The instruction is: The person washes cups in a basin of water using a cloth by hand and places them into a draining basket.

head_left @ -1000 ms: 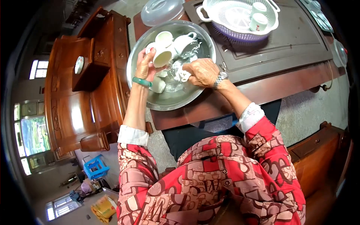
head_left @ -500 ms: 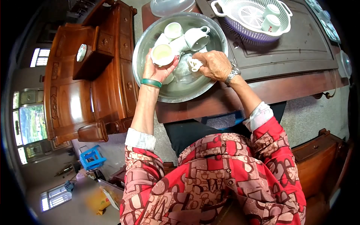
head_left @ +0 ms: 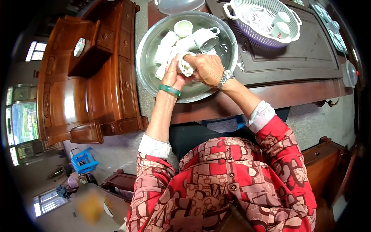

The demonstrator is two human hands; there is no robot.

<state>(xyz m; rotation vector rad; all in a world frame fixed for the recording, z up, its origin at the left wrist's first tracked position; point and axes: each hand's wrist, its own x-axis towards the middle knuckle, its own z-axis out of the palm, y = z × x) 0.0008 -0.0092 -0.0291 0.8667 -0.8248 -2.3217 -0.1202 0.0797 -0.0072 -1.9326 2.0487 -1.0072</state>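
Note:
Over a metal basin point(head_left: 141, 77), my left hand point(head_left: 172, 75), a green bangle at its wrist, is wrapped round a white cup point(head_left: 181, 62) that is largely hidden. My right hand point(head_left: 209, 70), wearing a metal watch, grips a crumpled white cloth point(head_left: 188, 69) and presses it at the cup's mouth. Both hands meet there. Behind them in the basin lie several white cups, among them an upright cup point(head_left: 183, 28) and a tilted cup with a handle point(head_left: 205, 39).
Right of the basin, a white colander point(head_left: 253, 14) nested in a purple basket point(head_left: 251, 35) holds two cups point(head_left: 280, 30). A clear plastic lid point(head_left: 179, 5) lies behind the basin. The dark wooden table's front edge point(head_left: 270, 91) is close to my body. A carved wooden bench point(head_left: 83, 89) stands left.
My right hand has moved left with the cloth and brought it to the cup. My left hand has shifted slightly right and turned the cup, whose opening faced up before.

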